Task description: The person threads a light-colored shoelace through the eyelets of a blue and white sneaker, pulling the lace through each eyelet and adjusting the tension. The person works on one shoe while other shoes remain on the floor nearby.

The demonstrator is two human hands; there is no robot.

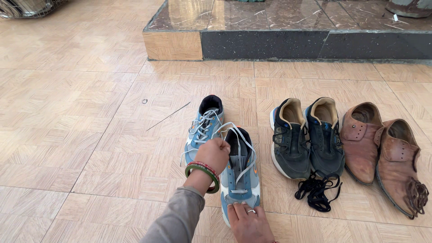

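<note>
Blue-grey sneaker (240, 180): light, soft upper, limp laces (238, 135) (pinched in clenched left hand (215, 153)); right hand (247, 220), released, flat, steadies toe.

The blue-grey sneaker (240, 180) under both hands has pale grey laces and an orange mark on its side; its mate (203, 126) at eleven o'clock is the same blue with a black collar. At three o'clock sit black sneakers (308, 139) with tan linings, then worn reddish-brown leather shoes (382, 153). Red-and-green bangles (203, 173) ring the wrist above a grey sleeve (180, 218). The floor (67, 135) is a tan woven-wood pattern.
</note>
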